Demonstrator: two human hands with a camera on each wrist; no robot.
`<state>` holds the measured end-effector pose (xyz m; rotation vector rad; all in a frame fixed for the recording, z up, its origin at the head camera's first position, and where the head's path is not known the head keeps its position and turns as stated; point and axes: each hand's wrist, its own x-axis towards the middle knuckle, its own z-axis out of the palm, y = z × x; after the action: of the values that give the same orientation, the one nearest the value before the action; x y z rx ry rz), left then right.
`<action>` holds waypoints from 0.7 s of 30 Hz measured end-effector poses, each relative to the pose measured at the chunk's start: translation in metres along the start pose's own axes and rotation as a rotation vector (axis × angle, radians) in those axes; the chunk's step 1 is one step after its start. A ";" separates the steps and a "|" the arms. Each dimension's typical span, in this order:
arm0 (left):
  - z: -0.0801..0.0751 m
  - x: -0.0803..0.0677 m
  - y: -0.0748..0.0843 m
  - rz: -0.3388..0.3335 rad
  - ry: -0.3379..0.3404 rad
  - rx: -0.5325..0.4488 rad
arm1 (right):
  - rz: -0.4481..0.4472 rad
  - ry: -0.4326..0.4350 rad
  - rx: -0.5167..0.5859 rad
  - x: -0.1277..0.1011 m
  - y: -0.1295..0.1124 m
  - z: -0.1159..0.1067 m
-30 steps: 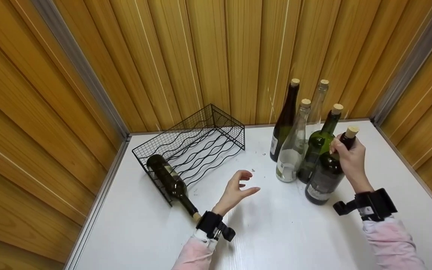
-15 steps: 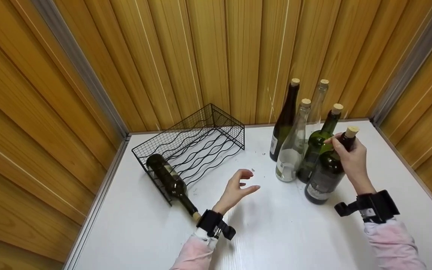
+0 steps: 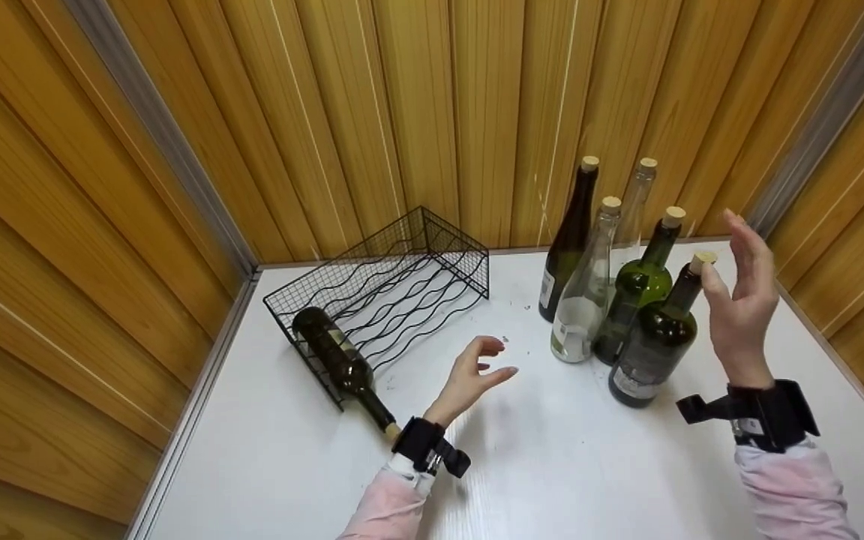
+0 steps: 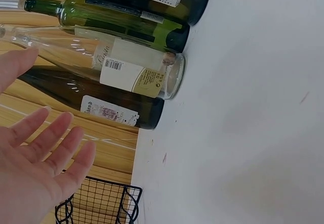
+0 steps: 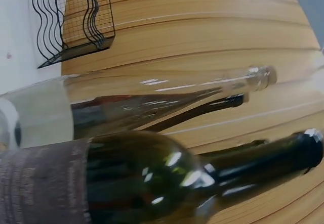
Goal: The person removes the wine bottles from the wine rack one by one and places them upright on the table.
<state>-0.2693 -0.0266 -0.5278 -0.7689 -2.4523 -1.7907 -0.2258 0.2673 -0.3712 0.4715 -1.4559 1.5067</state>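
Note:
My right hand (image 3: 745, 315) is raised just right of the nearest dark wine bottle (image 3: 653, 345), its fingers extended upward and the thumb near the cork; whether the thumb touches it I cannot tell. That bottle stands upright, and its grey label (image 5: 45, 183) fills the lower left of the right wrist view, where no hand shows. My left hand (image 3: 469, 381) hovers over the white table, fingers loosely bent and holding nothing. Left of it, another dark wine bottle (image 3: 334, 356) lies in the black wire wine rack (image 3: 402, 300), its corked neck pointing toward my left wrist.
Behind the nearest bottle stand a green bottle (image 3: 631, 300), a clear bottle (image 3: 582, 315), a tall dark bottle (image 3: 568, 255) and another clear bottle (image 3: 633, 210), all corked and close together. Wooden panel walls (image 3: 477, 112) enclose the table (image 3: 537, 465).
My right hand has released the nearest bottle's neck and moved to the right, its fingers straightening. The bottle stays standing in place. My left hand has hardly moved.

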 end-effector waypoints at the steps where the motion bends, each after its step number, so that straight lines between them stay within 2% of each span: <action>1: 0.000 0.000 0.000 -0.003 0.003 0.006 | -0.030 -0.003 0.019 -0.001 -0.003 0.004; 4: -0.001 0.000 0.001 -0.001 0.015 0.018 | -0.094 -0.037 0.084 -0.006 -0.009 0.018; 6: -0.003 0.002 0.002 0.007 0.028 0.027 | -0.118 -0.084 0.089 -0.012 -0.010 0.027; 10: -0.011 0.006 0.006 0.033 0.057 0.053 | -0.104 -0.201 0.077 -0.028 -0.004 0.046; 13: -0.022 0.010 0.009 0.035 0.082 0.087 | -0.053 -0.328 0.077 -0.043 0.005 0.060; 17: -0.044 0.014 0.016 0.018 0.142 0.167 | 0.025 -0.520 0.085 -0.060 0.018 0.076; 21: -0.074 0.017 0.024 0.025 0.265 0.270 | 0.212 -0.658 0.097 -0.074 0.028 0.088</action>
<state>-0.2950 -0.0813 -0.4759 -0.5032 -2.4221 -1.4053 -0.2432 0.1649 -0.4274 0.9620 -1.9873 1.6800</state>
